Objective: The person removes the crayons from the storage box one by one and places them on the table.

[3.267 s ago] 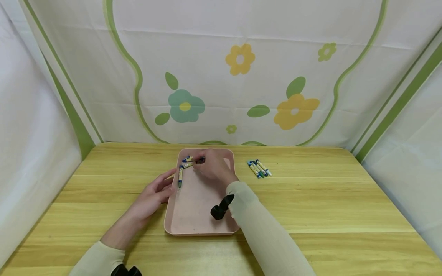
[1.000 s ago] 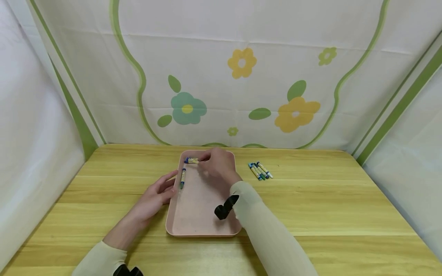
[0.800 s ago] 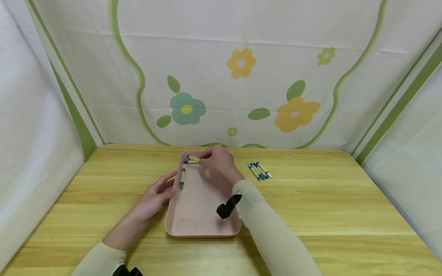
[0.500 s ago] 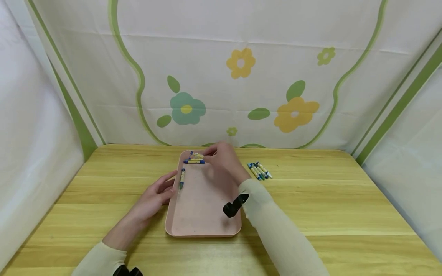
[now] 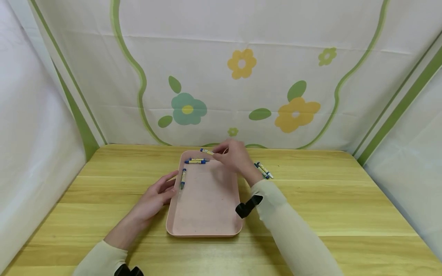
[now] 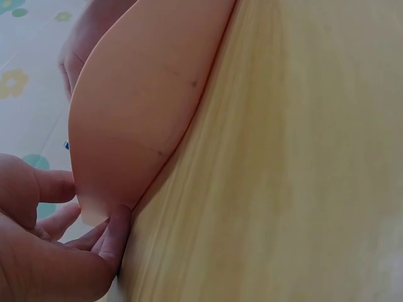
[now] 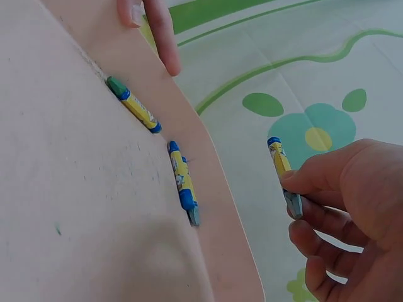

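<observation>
One short paper-wrapped crayon with a yellow label and blue bands (image 5: 207, 151) is pinched between the thumb and fingertips of the right hand (image 5: 235, 156), so that grip is closed on it; it is held just above the far rim of the flat, rounded-corner pink plastic tray (image 5: 207, 207). In the right wrist view the held crayon (image 7: 284, 176) is seen clear of the tray surface. Two more crayons of the same kind are counted inside the tray: one lying crosswise near the far edge (image 5: 196, 161), one lying lengthwise by the left wall (image 5: 183, 178). The left hand (image 5: 155, 195) is laid on the smooth wooden tabletop (image 5: 345, 207), its straight fingers touching the tray's left rim, nothing gripped. A small cluster of crayons (image 5: 265, 171) is partly hidden behind the right hand.
</observation>
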`<state>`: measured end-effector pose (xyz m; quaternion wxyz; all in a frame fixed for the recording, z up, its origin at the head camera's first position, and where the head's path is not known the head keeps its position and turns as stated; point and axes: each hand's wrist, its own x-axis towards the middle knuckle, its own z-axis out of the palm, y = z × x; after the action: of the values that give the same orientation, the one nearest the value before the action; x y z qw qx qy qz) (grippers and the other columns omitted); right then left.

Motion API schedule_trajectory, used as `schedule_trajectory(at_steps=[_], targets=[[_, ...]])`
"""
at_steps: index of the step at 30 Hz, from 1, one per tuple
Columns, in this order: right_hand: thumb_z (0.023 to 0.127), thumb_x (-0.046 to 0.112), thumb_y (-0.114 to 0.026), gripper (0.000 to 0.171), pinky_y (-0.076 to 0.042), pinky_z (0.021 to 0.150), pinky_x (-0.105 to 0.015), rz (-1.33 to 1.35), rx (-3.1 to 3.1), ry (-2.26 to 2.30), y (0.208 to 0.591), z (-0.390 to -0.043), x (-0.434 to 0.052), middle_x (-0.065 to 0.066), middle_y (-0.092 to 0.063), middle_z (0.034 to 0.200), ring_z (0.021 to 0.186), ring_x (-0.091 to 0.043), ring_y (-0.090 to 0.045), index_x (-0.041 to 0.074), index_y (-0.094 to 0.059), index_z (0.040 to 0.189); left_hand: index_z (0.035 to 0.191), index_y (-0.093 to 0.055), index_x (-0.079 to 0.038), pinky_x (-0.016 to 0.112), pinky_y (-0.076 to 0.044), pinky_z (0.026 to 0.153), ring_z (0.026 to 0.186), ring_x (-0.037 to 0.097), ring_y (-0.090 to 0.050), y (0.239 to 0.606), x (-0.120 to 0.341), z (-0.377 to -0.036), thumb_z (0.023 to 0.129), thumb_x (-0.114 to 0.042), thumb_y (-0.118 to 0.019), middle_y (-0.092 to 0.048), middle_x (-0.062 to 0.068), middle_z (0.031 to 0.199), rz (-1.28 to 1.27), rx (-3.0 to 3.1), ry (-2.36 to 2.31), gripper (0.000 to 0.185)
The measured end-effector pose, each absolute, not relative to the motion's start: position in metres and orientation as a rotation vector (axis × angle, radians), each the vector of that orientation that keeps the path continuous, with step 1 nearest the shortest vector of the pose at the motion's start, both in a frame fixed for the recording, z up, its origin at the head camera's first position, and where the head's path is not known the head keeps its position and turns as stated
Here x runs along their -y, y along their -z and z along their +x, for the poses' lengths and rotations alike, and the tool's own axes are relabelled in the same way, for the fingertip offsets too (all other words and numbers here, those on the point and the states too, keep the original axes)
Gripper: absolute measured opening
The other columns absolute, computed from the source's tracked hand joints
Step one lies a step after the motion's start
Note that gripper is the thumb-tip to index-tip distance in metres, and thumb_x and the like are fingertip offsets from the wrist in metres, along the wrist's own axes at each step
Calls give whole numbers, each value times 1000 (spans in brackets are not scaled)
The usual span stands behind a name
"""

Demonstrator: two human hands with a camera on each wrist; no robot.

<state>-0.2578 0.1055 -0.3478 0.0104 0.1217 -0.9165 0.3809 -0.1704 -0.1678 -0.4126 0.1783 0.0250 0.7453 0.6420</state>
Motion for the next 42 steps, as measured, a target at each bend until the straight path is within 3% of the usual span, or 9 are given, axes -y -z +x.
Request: schedule_trajectory(at_steps=[8,21,31,42], targets=[[97,23,-77,14,-58,79,-35,359,2833,-1194,350,-254,-121,-3,-75,107,94,-21,-68,15,-84,106,169,-28,-21,28,-49,105,155,37,-41,413,168,-171,111,-14,-52,-33,20,172,73,-2101,-1826,63],[96,22,-78,13,-57,75,-33,318,2782,-1241,357,-249,-144,-4,-77,107,95,-25,-68,15,-84,106,168,-29,-19,22,-50,99,154,38,-42,414,167,-173,111,-13,-51,-33,21,172,74,-2092,-1839,61],[97,25,-77,15,-56,84,-39,240,2797,-1230,361,-246,-163,-5,-77,110,98,-24,-67,17,-83,109,168,-29,-18,25,-50,101,155,38,-40,413,167,-171,111,-13,-51,-33,21,171,69,-2097,-1839,61],[99,26,-75,19,-55,77,-35,152,2815,-1194,368,-242,-197,-7,-77,108,93,-23,-68,16,-83,113,168,-30,-18,25,-51,101,154,38,-41,412,164,-171,111,-12,-52,-34,22,171,69,-2100,-1836,61]])
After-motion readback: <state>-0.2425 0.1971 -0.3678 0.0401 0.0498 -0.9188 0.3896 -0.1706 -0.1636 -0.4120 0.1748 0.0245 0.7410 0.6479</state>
